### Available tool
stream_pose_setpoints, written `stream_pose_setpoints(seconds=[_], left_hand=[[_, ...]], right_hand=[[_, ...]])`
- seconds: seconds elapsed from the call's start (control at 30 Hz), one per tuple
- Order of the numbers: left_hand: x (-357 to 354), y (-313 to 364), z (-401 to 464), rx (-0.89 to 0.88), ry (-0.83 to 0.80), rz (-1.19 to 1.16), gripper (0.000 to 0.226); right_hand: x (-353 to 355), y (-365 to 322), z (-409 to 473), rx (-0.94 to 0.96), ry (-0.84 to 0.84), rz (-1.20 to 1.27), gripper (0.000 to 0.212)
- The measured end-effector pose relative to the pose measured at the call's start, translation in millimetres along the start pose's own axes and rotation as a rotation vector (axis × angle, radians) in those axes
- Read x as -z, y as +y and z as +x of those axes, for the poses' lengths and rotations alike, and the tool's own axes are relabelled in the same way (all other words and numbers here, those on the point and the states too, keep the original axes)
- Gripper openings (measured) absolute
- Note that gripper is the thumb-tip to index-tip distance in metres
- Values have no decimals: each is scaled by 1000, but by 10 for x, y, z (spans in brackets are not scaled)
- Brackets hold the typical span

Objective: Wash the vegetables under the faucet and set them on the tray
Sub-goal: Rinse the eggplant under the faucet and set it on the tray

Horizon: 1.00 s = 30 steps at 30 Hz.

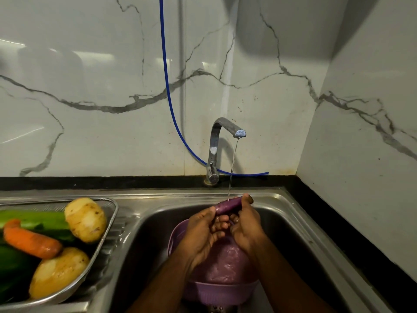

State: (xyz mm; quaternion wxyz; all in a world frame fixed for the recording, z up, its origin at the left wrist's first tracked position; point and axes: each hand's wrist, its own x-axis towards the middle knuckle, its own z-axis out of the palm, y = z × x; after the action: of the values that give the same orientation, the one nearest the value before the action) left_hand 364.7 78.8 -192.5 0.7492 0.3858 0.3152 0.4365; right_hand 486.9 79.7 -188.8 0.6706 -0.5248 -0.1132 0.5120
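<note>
Holding a purple eggplant (228,205) with both left hand (202,231) and right hand (246,224), fingers curling around it, under the thin stream from the faucet (222,141), above the sink (293,224); tray (108,224) sitting at left.

Two potatoes (85,219) (59,272) are seen in one tray (107,236), with one carrot (31,241). One purple eggplant (228,205) is seen under one faucet (222,141). One purple bowl (220,292) is seen in one sink (300,233).

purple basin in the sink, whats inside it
The purple basin seems to hold purplish water. Both hands, gripping a purple eggplant above it, cover much of the inside, so anything else there is hidden.
</note>
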Motion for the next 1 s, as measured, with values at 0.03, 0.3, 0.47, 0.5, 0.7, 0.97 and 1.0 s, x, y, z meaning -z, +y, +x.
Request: stream_pose_setpoints(seconds=[0.03, 0.3, 0.47, 0.5, 0.7, 0.97, 1.0], left_hand=[[-25, 4, -7, -15, -11, -9, 31], [-56, -64, 29, -40, -65, 27, 28], [-11, -108, 69, -109, -13, 92, 27], [13, -118, 81, -112, 11, 93, 27], [239, -179, 171, -126, 119, 238, 22], [321, -105, 105, -408, 308, 836, 32], [296, -66, 56, -427, 349, 842, 37]], right_hand=[[24, -13, 9, 4, -1, 9, 60], [103, -68, 3, 52, -57, 48, 53], [92, -55, -2, 110, -117, 68, 37], [84, -60, -14, 115, -124, 75, 32], [31, 8, -57, 96, -197, -24, 17], [81, 122, -111, 12, -182, -105, 20], [107, 114, -128, 4, -163, -95, 22]])
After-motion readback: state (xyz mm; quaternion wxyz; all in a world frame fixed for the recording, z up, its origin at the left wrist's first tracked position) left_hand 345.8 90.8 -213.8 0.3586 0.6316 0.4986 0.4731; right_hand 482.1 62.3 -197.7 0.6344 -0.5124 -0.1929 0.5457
